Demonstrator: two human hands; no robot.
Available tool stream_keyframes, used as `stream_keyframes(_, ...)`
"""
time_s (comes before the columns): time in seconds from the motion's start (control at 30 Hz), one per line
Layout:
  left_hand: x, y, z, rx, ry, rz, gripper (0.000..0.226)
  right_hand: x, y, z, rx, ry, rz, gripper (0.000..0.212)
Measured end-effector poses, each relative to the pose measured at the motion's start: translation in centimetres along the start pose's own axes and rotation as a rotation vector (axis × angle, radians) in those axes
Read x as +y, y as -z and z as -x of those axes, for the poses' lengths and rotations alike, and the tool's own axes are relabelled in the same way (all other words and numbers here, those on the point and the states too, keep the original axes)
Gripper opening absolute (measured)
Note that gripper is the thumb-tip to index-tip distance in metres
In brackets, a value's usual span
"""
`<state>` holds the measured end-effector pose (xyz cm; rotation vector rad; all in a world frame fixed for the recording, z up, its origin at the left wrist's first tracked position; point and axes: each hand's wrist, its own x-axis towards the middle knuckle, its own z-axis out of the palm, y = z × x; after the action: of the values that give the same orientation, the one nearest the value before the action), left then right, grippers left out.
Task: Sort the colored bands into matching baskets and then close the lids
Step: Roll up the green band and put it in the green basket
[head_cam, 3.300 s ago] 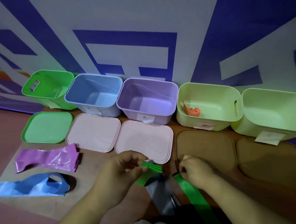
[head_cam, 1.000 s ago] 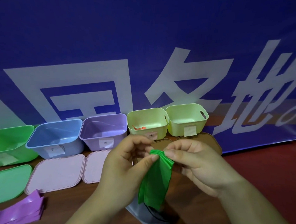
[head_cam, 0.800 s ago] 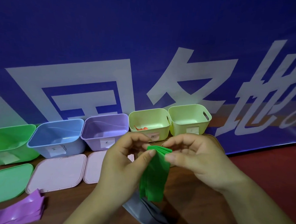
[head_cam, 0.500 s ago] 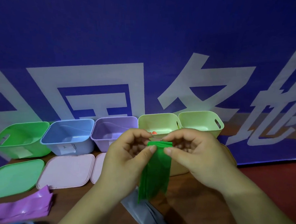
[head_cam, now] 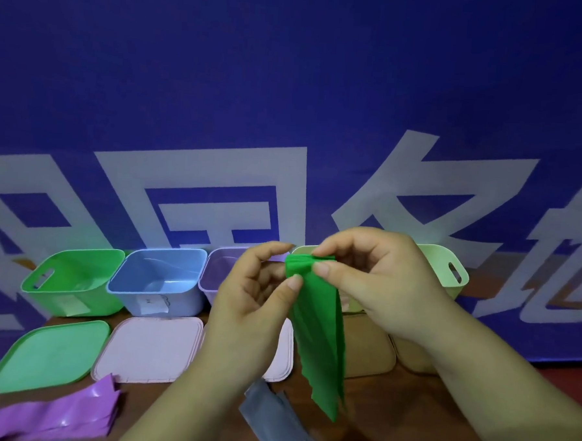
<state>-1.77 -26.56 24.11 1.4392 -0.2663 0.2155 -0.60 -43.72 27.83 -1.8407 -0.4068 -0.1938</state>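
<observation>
Hanging lengthwise downward, the green band point(head_cam: 320, 340) is pinched at its top by left hand point(head_cam: 254, 306) and right hand point(head_cam: 377, 282).

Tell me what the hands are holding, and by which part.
Both the left hand and the right hand pinch the folded green band at its top edge; the rest hangs down.
</observation>
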Motion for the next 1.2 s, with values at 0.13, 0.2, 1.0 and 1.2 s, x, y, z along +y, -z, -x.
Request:
stream_keyframes(0.13,0.0,0.2,-0.3,0.021,0.009,-0.002,0.041,0.0,-0.4,-1.1,0.019,0.005,-0.041,0.015)
stream_keyframes(0.2,0.0,0.2,-0.4,0.031,-0.003,-0.054,0.044,0.1,-0.9,-1.5,0.022,0.007,-0.052,0.015)
stream_keyframes(1.0,0.4,14.5,-1.9,0.003,-0.067,-0.209,0.047,-2.4,-15.2,-5.3,0.157,-0.014,-0.070,0.022)
stream_keyframes(1.2,1.2,22.0,-2.7,-0.124,-0.122,-0.254,0.030,-4.2,-20.9,-6.5,0.180,-0.185,-0.192,0.018)
